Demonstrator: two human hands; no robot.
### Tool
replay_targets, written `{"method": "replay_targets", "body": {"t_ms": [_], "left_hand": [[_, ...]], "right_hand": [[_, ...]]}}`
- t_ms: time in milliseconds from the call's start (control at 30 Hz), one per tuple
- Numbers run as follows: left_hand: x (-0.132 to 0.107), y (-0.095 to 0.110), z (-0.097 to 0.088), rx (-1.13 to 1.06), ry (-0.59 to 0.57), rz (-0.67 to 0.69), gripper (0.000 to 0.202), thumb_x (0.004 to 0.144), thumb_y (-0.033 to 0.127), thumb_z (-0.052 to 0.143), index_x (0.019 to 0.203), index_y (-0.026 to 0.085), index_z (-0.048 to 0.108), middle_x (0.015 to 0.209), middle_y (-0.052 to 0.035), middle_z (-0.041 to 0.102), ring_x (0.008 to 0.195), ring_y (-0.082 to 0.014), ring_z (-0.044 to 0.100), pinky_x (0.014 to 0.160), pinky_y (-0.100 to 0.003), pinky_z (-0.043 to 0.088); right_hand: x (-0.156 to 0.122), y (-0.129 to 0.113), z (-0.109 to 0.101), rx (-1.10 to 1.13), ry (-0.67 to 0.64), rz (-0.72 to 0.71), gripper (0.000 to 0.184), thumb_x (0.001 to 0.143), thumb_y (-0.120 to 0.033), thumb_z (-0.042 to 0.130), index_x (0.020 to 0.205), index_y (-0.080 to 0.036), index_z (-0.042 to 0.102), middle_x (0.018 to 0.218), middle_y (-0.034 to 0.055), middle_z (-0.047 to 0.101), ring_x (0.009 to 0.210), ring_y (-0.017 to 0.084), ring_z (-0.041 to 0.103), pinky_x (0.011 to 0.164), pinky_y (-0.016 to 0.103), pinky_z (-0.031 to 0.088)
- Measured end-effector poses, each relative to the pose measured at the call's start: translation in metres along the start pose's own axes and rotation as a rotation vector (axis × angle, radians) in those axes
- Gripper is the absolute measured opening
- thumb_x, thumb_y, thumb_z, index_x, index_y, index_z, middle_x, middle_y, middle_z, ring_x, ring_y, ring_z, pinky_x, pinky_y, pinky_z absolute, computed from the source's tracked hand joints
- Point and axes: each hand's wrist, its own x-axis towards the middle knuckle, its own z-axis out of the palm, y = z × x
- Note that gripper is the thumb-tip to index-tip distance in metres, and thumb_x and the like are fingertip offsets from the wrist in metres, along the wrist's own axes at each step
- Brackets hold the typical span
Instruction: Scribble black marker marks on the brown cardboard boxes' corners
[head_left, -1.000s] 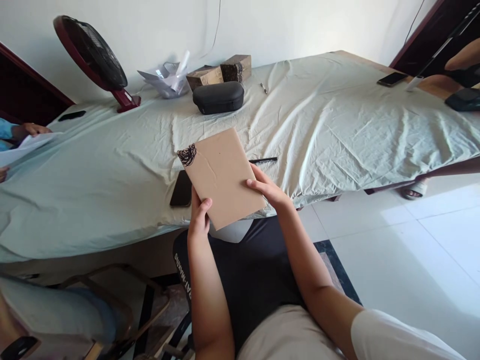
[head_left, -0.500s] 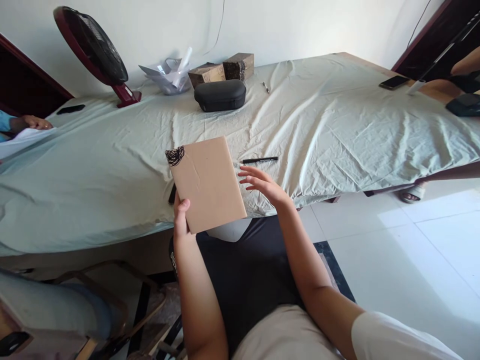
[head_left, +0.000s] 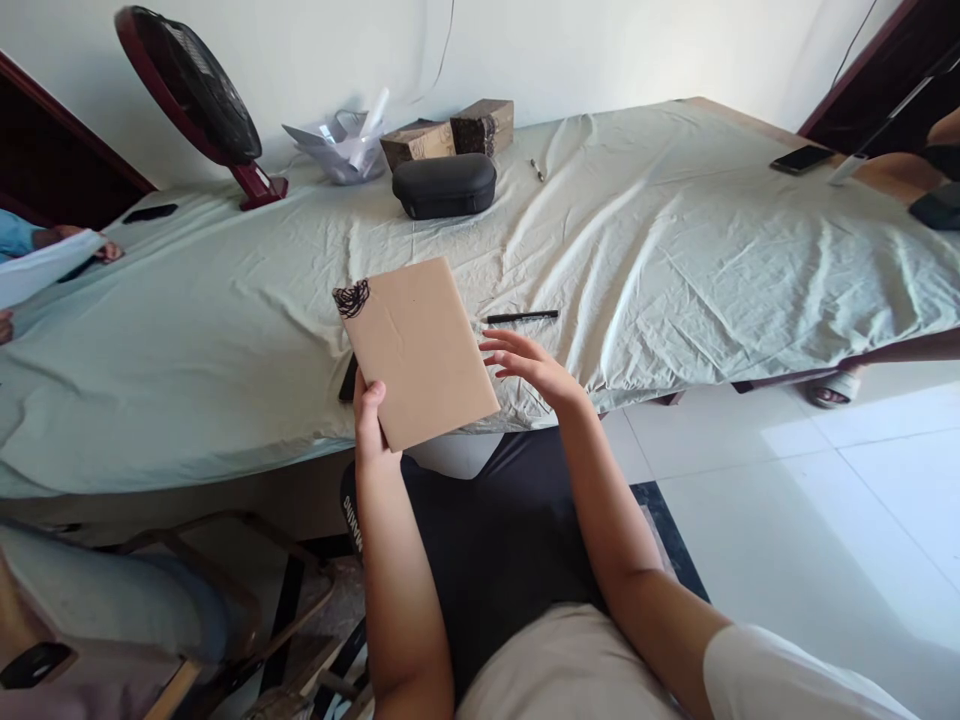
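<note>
My left hand [head_left: 371,415] grips the lower left edge of a square brown piece of cardboard [head_left: 424,360], thumb on its face and fingers hidden behind. Black scribble marks fill the cardboard's upper left corner, and a faint crease runs below them. It is held tilted above the table's front edge. Just to its right, my right hand [head_left: 532,368] hovers with fingers apart and holds nothing. A black pen [head_left: 523,317] lies on the cloth beyond my right fingertips. Part of a dark object [head_left: 347,382] shows behind the cardboard, beside my left hand; its kind is hidden.
A pale green cloth [head_left: 247,290] covers the table. Toward the wall stand a fan [head_left: 196,95], a plastic bag [head_left: 349,150], two small boxes [head_left: 420,143] and a black case [head_left: 444,186]. Phones lie at both ends. Other people sit left and right; one holds paper [head_left: 49,265].
The cardboard has shifted slightly up and right in view, along with a small camera shift. My right hand stays open beside it. The person at left has lifted the paper.
</note>
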Motion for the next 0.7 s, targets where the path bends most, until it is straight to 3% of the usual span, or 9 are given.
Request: {"method": "replay_targets", "body": {"t_ms": [267, 500, 700], "left_hand": [[0.004, -0.003, 0.009, -0.097, 0.196, -0.024, 0.064, 0.082, 0.068, 0.072, 0.128, 0.023, 0.075, 0.133, -0.0134, 0.077, 0.127, -0.0352, 0.070, 0.099, -0.046, 0.064], [0.012, -0.008, 0.003, -0.081, 0.191, -0.009, 0.059, 0.082, 0.066, 0.072, 0.122, 0.023, 0.076, 0.135, -0.0128, 0.078, 0.122, -0.0336, 0.073, 0.089, -0.041, 0.064], [0.010, -0.015, 0.007, -0.117, 0.128, 0.025, 0.059, 0.083, 0.061, 0.078, 0.130, 0.027, 0.077, 0.149, -0.0098, 0.074, 0.140, -0.0333, 0.067, 0.104, -0.040, 0.062]], "right_hand": [[-0.001, 0.001, -0.001, 0.010, -0.016, 0.035, 0.076, 0.085, -0.069, 0.084, 0.150, -0.034, 0.067, 0.157, 0.0117, 0.069, 0.133, 0.033, 0.071, 0.113, 0.056, 0.057], [-0.002, 0.002, 0.002, 0.018, -0.066, 0.025, 0.081, 0.086, -0.071, 0.084, 0.154, -0.031, 0.066, 0.155, 0.0123, 0.071, 0.143, 0.037, 0.066, 0.115, 0.056, 0.058], [-0.006, 0.015, 0.004, 0.058, -0.147, 0.011, 0.089, 0.081, -0.070, 0.089, 0.159, -0.038, 0.062, 0.162, 0.0077, 0.066, 0.149, 0.040, 0.062, 0.128, 0.064, 0.047]]}}
